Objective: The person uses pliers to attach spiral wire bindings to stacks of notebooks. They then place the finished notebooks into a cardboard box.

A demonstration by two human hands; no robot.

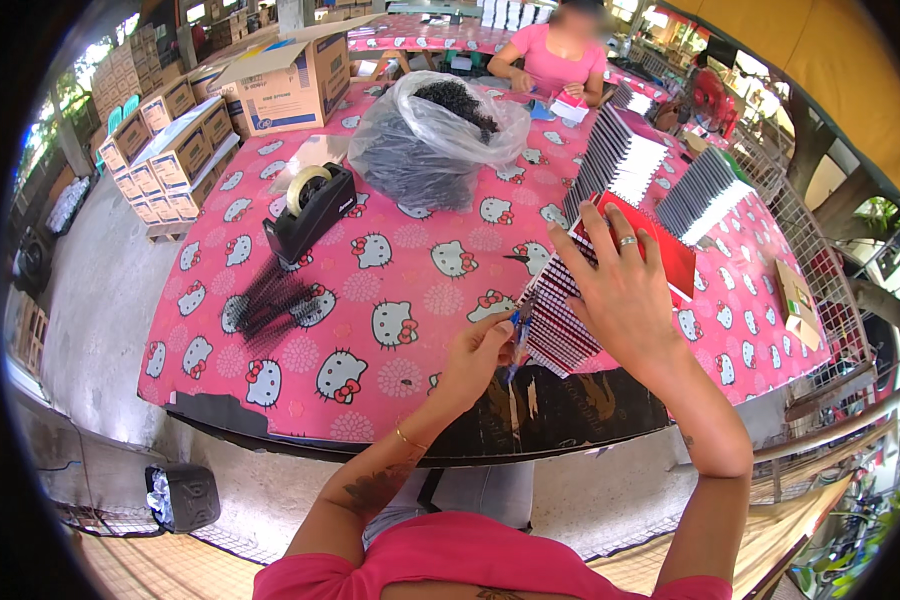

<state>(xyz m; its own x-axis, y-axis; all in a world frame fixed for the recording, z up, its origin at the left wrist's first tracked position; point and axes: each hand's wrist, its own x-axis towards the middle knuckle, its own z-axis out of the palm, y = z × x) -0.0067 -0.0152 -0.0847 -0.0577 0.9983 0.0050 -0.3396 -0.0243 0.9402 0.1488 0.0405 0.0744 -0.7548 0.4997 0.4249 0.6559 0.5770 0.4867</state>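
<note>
A fanned stack of red-covered, coil-bound notebooks (pixel 566 322) lies near the table's front edge. My right hand (pixel 625 275) rests flat on it, fingers spread, a ring on one. At the stack's left edge, my left hand (pixel 482 352) is closed around a small blue-handled tool (pixel 520 322) that looks like cutting pliers. The tool's tip is close to the notebooks' bound edges; whether it touches a coil is too small to tell. Another red notebook (pixel 660 255) shows beyond my right hand. Loose black plastic coils (pixel 275 305) lie to the left.
A black tape dispenser (pixel 315 222) and a clear bag of black coils (pixel 420 150) stand farther back. More notebook stacks (pixel 705 195) are at the right. A person in pink (pixel 560 60) works across the pink patterned table (pixel 400 375). Cartons (pixel 295 90) stand back left.
</note>
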